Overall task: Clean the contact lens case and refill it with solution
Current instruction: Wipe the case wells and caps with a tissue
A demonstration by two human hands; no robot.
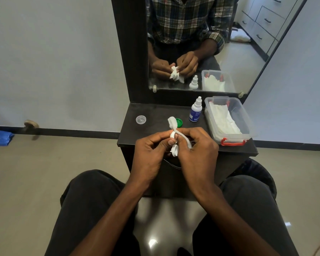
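A seated person looks down at their own two hands, held close together above the front edge of a small dark shelf [137, 115] that stands below a wall mirror [211, 52]. The left hand [151, 150] has its fingers curled, with the thumb pressing on a white contact lens case [174, 151], whose round ring-shaped part shows between the two hands. The right hand [196, 150] also has its fingers curled, pinching a twisted strip of white tissue [174, 126] that runs from the case up and away, its loose end rising above the fingers. How much of the case lies inside either palm cannot be told.

On the shelf behind the hands, just beside the raised end of the tissue, lies a green cap [179, 122]. To its right stands a small white dropper bottle [195, 112] with a blue label, upright and capped. Further right sits a clear plastic box [248, 124] with red clips, open at the top, with white tissues lying inside. Near the left side of the shelf, well apart from the hands, a clear round cap [141, 119] lies flat.

The mirror reflects the hands, tissue, bottle and box, along with a checked shirt. The person's legs in dark trousers [85, 209] frame the bottom of the view over a pale glossy floor [44, 172]. A blue cloth [0, 137] lies on the floor at far left, against the wall.
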